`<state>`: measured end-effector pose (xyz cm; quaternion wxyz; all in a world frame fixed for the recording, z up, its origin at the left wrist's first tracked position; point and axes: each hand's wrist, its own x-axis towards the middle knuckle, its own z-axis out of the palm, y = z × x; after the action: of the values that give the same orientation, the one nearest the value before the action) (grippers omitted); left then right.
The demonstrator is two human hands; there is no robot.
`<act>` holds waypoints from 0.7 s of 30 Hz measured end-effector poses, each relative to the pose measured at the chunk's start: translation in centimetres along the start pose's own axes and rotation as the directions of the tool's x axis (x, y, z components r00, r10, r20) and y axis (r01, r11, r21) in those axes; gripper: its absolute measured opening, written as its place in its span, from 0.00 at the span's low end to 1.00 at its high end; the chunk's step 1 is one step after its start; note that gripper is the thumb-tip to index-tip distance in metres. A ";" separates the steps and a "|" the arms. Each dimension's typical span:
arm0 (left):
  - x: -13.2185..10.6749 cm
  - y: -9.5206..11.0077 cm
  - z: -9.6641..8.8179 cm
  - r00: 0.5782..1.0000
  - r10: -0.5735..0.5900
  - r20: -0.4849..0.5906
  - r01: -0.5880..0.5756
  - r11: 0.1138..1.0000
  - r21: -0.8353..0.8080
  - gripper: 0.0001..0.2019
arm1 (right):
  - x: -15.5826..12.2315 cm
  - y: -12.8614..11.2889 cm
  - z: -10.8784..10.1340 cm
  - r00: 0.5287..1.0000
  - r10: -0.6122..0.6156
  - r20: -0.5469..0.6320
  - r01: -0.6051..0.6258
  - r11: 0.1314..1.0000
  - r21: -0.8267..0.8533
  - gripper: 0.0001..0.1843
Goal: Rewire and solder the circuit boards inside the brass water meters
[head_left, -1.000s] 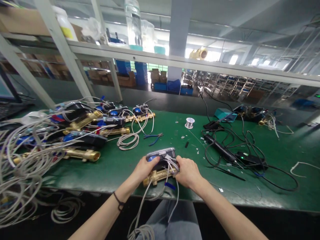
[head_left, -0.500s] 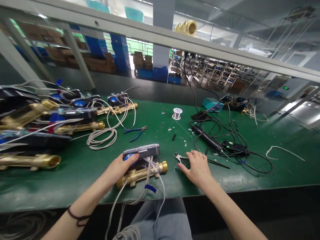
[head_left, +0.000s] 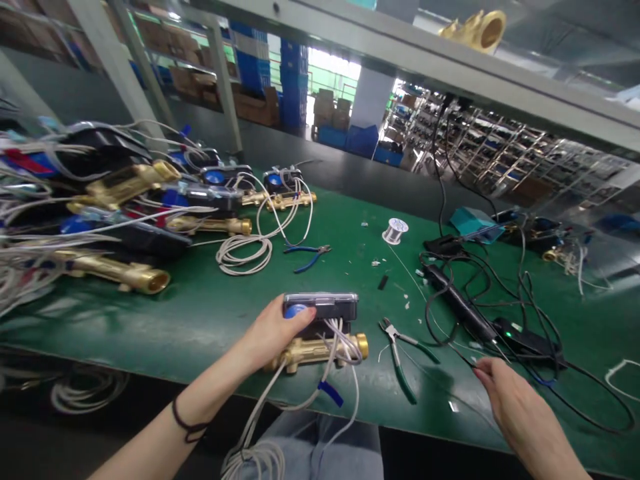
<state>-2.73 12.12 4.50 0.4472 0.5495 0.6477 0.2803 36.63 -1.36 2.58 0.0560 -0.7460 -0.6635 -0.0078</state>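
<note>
L hand [head_left: 273, 333] curled round brass-piped meter unit [head_left: 319, 328] nr front edge of green bench [head_left: 210, 307], thumb at blue cap [head_left: 293, 311]; R hand [head_left: 520, 403] pinching end of thin blk tool [head_left: 463, 357]; prob best: steady L grip, R fingers clear of nearby iron [head_left: 463, 305] tip

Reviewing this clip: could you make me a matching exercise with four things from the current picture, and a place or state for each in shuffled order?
Column one
1. Left hand
2. Right hand
3. Green-handled pliers
4. White wire spool

Column two
A. Standing toward the far side of the green work surface
B. Pinching a thin dark stick
C. Gripping a brass-and-black unit
D. Lying between the two hands, handles spread

Right pairs
1-C
2-B
3-D
4-A
</note>
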 end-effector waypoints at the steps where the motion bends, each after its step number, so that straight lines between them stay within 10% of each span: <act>1: 0.0 -0.1 0.0 1.000 0.012 0.008 -0.012 1.000 0.009 0.26 | 0.0 -1.2 -0.7 0.999 0.042 -0.005 -0.042 0.997 0.060 0.11; 4: 0.1 -0.6 0.2 0.999 0.031 0.026 -0.032 0.999 0.034 0.25 | 0.9 -6.2 -3.1 0.998 0.070 -0.005 -0.068 0.979 0.191 0.15; 10: 0.1 -0.9 0.2 0.998 0.047 0.040 -0.049 0.997 0.062 0.25 | 6.3 -15.2 -6.1 0.928 -0.371 0.017 0.359 0.907 0.222 0.16; 21: 0.4 -2.0 0.5 0.997 0.060 0.052 -0.065 0.993 0.102 0.28 | 10.8 -19.5 -7.6 0.891 -0.349 0.291 0.325 0.937 0.127 0.19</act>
<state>-3.18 11.92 2.48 0.4248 0.5985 0.6328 0.2470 19.05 10.86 12.47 -0.0229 -0.6089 -0.7831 0.1244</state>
